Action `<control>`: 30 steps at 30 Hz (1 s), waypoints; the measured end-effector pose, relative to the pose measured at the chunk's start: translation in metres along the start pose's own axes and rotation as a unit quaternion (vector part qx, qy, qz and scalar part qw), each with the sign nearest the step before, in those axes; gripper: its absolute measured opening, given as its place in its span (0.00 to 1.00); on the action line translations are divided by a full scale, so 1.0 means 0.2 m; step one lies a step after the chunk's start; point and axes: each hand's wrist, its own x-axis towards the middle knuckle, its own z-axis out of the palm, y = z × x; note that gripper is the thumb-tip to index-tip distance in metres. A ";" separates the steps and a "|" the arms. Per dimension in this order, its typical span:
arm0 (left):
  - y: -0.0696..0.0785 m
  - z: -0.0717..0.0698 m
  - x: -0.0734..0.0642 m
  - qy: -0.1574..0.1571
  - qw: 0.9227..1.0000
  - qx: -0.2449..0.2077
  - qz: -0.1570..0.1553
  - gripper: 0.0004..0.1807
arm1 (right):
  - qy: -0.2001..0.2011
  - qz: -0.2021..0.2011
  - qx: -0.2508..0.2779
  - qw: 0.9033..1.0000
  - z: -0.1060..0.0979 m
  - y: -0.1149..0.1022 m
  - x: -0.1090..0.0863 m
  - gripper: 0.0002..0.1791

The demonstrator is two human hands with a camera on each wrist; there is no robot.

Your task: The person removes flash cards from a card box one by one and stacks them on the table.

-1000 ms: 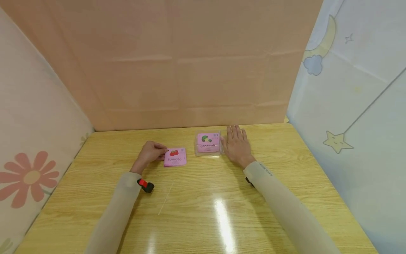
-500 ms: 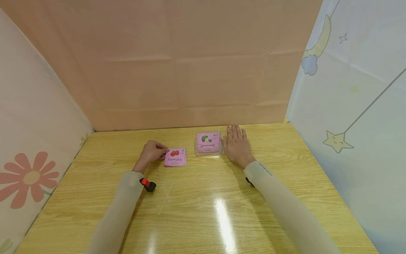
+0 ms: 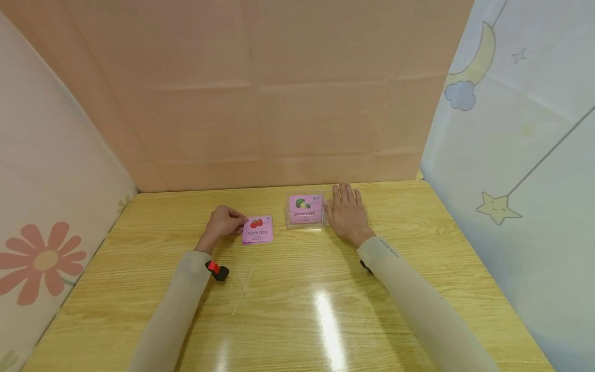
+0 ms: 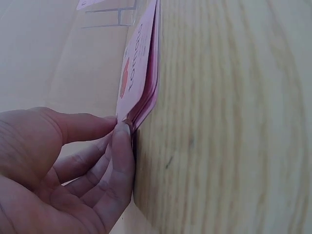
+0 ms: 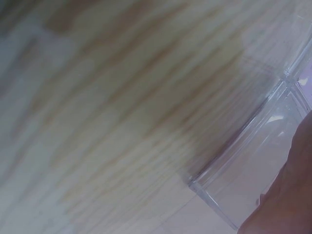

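Observation:
My left hand [image 3: 224, 222] pinches the near-left edge of a pink tomato card [image 3: 258, 233] between thumb and fingertip. This card tops a small stack on the table; in the left wrist view a narrow gap shows under the tomato card [image 4: 138, 63]. To the right of the stack, a clear plastic box [image 3: 304, 226] holds a pink broccoli card [image 3: 306, 204]. My right hand [image 3: 347, 214] lies with straight fingers over the box's right part. The right wrist view shows the clear box [image 5: 239, 141] beside part of the right hand [image 5: 287, 200]; its fingertips are out of that view.
The wooden table [image 3: 297, 279] meets an orange-pink backdrop [image 3: 279, 129] behind the box. Patterned cloth walls, one with a flower [image 3: 46, 261] and one with a star [image 3: 498, 207], stand at the sides. A thin pale strip [image 3: 243, 292] lies near the left forearm.
My left hand has shifted slightly right with the tomato card, which now sits a little more squarely over the stack. The right hand stays in place on the box.

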 end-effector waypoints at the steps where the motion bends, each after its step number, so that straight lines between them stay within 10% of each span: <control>1: 0.00 0.00 0.00 0.000 1.000 0.001 0.000 0.15 | 0.000 0.001 -0.001 1.000 0.00 0.00 0.00 0.43; 30: 0.00 -0.02 -0.03 0.017 1.000 -0.002 0.024 0.16 | 0.006 0.001 -0.007 1.000 0.00 0.00 0.00 0.43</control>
